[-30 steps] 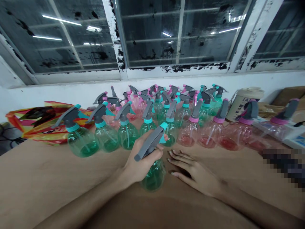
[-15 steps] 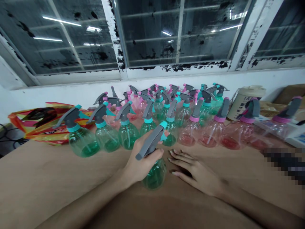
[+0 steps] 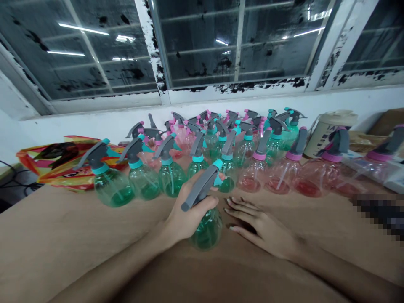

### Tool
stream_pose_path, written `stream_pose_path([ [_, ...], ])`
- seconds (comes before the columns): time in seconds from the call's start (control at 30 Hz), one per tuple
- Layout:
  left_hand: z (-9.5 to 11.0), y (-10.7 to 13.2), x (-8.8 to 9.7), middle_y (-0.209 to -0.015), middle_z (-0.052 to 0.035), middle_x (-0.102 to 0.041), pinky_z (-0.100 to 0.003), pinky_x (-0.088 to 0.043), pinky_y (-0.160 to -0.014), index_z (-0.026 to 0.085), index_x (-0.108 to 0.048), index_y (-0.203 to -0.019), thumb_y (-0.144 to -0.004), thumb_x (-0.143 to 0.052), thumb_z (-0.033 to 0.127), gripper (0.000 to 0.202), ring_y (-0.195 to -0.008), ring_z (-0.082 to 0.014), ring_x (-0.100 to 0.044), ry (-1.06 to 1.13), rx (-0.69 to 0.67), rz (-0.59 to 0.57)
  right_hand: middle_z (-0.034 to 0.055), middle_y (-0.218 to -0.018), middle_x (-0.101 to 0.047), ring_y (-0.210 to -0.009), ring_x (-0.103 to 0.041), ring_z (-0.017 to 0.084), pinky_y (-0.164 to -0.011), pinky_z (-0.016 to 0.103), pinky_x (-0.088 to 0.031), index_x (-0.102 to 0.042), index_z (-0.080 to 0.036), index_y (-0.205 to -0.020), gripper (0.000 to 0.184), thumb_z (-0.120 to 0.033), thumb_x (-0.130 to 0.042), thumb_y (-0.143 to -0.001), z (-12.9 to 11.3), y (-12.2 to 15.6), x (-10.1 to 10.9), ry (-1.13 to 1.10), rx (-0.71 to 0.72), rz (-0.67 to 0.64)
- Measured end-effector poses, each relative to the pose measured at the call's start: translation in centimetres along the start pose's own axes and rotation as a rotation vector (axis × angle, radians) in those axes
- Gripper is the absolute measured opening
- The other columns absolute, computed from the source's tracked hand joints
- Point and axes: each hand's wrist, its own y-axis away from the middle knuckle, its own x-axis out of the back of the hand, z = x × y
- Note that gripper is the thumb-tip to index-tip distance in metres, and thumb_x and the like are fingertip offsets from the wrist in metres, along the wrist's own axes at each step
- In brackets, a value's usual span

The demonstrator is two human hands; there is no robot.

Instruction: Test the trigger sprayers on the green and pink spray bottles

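Observation:
My left hand is wrapped round the neck of a green spray bottle, which has a grey trigger head and a turquoise nozzle tip pointing away to the upper right. The bottle's neck is hidden by my fingers. To its right, my right hand lies on the table with fingers stretched out, apart from the bottle and holding nothing. Just beyond my hands stands a row of similar bottles: green ones such as this spray bottle on the left, and pink ones such as this spray bottle on the right.
More pink and green bottles crowd behind the row, against the white wall. A red and yellow plastic bag lies at the left. At the right are a cream container, a cardboard box and a pixelated dark object on the wooden table.
The whole view has shifted very slightly. Both hands keep their places, the left still holding the green spray bottle.

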Motion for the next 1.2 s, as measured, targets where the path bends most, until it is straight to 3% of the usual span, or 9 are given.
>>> stream_pose_path([
  [0.23, 0.08, -0.11, 0.10, -0.064, 0.0040, -0.049, -0.025, -0.038, -0.053, 0.022, -0.057, -0.083, -0.072, -0.051, 0.015, 0.014, -0.056, -0.0119, -0.044, -0.038, -0.028, -0.014, 0.0032, -0.138, -0.045, -0.130, -0.036, 0.021, -0.108, 0.044, -0.031, -0.046, -0.024, -0.131, 0.045, -0.043, -0.045, -0.090, 0.01, 0.02, 0.00, -0.021, -0.002, 0.009],
  [0.5, -0.22, 0.06, -0.04, -0.076, 0.0007, -0.059, -0.028, -0.043, -0.057, 0.023, -0.060, -0.092, -0.071, -0.053, 0.022, 0.022, -0.065, -0.0152, -0.052, -0.088, -0.059, 0.049, 0.0030, -0.136, -0.048, -0.128, -0.039, 0.021, -0.107, 0.044, -0.032, -0.047, -0.025, -0.130, 0.044, -0.042, -0.046, -0.090, -0.02, 0.01, 0.00, -0.031, 0.007, 0.041],
  [0.8, -0.62, 0.33, -0.26, -0.076, -0.0008, -0.064, -0.030, -0.047, -0.062, 0.021, -0.058, -0.077, -0.071, -0.055, 0.022, 0.006, -0.065, -0.0162, -0.058, -0.107, -0.016, 0.096, 0.0028, -0.136, -0.047, -0.128, -0.038, 0.022, -0.107, 0.045, -0.033, -0.047, -0.025, -0.130, 0.044, -0.042, -0.047, -0.089, 0.00, 0.04, 0.00, -0.025, -0.001, 0.043],
  [1.1, -0.31, 0.14, -0.12, -0.080, -0.0002, -0.065, -0.028, -0.050, -0.069, 0.023, -0.059, -0.089, -0.072, -0.054, 0.016, 0.020, -0.076, -0.0171, -0.062, -0.061, -0.037, 0.045, 0.0028, -0.137, -0.046, -0.129, -0.038, 0.022, -0.107, 0.045, -0.032, -0.047, -0.025, -0.130, 0.044, -0.041, -0.046, -0.090, 0.07, 0.08, -0.04, -0.021, 0.007, 0.044],
  [1.2, -0.50, 0.12, 0.07, -0.070, 0.0019, -0.058, -0.026, -0.048, -0.060, 0.022, -0.058, -0.091, -0.072, -0.052, 0.016, 0.021, -0.064, -0.0142, -0.056, -0.048, -0.045, 0.003, 0.0029, -0.138, -0.045, -0.129, -0.037, 0.022, -0.107, 0.045, -0.032, -0.047, -0.024, -0.131, 0.045, -0.042, -0.045, -0.090, 0.02, 0.07, -0.04, -0.011, 0.000, 0.028],
])
